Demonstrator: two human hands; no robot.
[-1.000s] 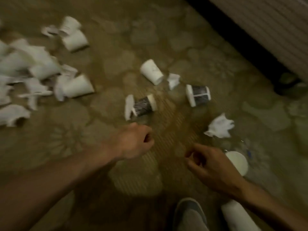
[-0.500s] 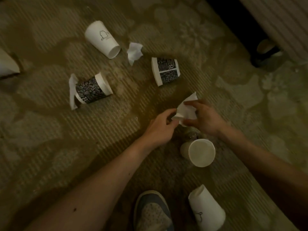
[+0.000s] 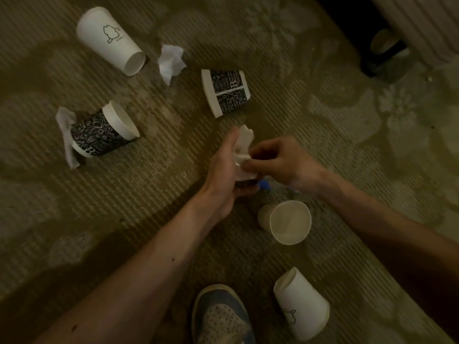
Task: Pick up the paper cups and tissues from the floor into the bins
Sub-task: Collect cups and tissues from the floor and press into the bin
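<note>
Head view shows my right hand (image 3: 280,162) pinching the crumpled tissue (image 3: 244,145) against my left hand (image 3: 223,177), whose grip I cannot tell, so I'd ball it tight before carrying.

Five paper cups and three tissues, all but one tissue down on the floor (image 3: 74,207).

A tall white cup (image 3: 110,39) with a line drawing lies on its side, its mouth towards a crumpled tissue (image 3: 171,60) just beside it. Two black patterned cups with white rims lie on their sides: the left black cup (image 3: 104,131) touches a flattened tissue (image 3: 65,135) at its base, and the middle black cup (image 3: 226,91) lies alone. Nearer, a plain white cup (image 3: 285,222) shows its open mouth, and a drawn-on cup (image 3: 301,304) lies tipped over. The right hand (image 3: 278,162) pinches the third tissue (image 3: 244,150) against the left hand (image 3: 223,175).
</note>
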